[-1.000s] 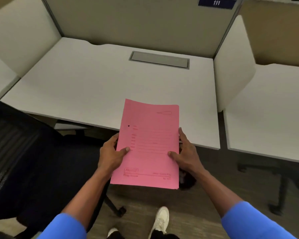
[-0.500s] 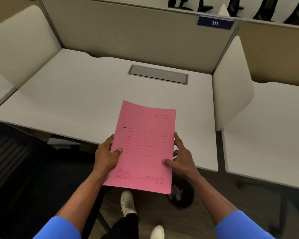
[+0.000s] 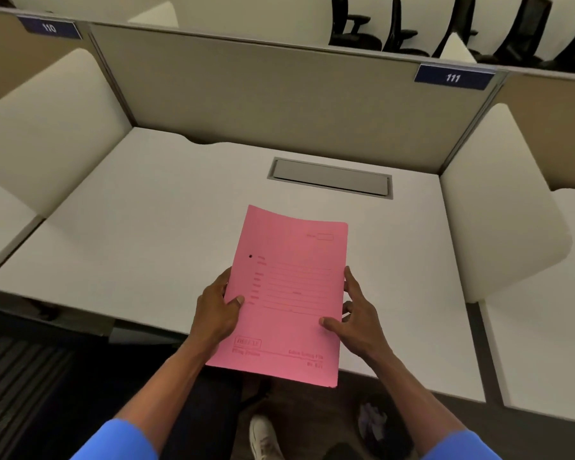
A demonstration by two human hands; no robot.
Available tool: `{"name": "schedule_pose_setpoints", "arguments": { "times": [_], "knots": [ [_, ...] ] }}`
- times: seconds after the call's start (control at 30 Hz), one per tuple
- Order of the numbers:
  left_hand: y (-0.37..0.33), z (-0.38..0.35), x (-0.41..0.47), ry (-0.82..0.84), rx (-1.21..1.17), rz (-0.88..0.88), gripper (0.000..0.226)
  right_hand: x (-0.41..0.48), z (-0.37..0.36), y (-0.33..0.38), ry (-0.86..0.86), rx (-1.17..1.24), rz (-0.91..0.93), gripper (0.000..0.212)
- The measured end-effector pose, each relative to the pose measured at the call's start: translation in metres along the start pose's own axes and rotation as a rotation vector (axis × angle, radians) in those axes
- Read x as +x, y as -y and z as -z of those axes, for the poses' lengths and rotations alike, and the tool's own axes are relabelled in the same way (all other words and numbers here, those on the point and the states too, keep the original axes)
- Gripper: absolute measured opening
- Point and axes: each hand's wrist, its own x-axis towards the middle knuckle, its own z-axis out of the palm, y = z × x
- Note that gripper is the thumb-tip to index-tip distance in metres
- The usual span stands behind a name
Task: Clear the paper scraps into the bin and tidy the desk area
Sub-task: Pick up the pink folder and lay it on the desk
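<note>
- I see the left hand [image 3: 217, 313] pinching the pink folder's [image 3: 287, 297] left edge, thumb on top.
- The right hand [image 3: 357, 318] grips its right edge, fingers spread.
- The folder is flat, printed, above the desk's [image 3: 140, 234] front edge.

**Pink file folder, white desk, bin**

Pink file folder [image 3: 287, 293], printed form lines on its cover, closed, being held flat above the near edge of the white desk [image 3: 140, 234], top edge curling slightly. Dark bin [image 3: 375, 426] sitting on the floor below the desk, crumpled paper showing inside
</note>
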Motion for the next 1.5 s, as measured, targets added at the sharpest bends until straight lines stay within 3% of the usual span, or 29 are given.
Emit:
{"name": "schedule_pose_setpoints", "arguments": {
  "times": [0.3, 0.57, 1.2, 1.5],
  "knots": [
    [-0.015, 0.036, 0.073, -0.022, 0.047, -0.035, 0.059, 0.076, -0.023, 0.033, 0.004, -0.015, -0.005, 0.112],
    [-0.021, 0.042, 0.145, -0.094, 0.091, 0.012, 0.060, 0.161, -0.026, 0.032, 0.115, -0.043, -0.034, 0.119],
    [-0.044, 0.041, 0.420, -0.307, 0.276, 0.082, 0.051, 0.437, -0.048, 0.020, 0.221, -0.064, -0.052, 0.130],
    [-0.029, 0.044, 0.504, -0.349, 0.267, 0.110, 0.050, 0.523, -0.079, 0.012, 0.239, -0.104, -0.039, 0.129]
  ]
}}
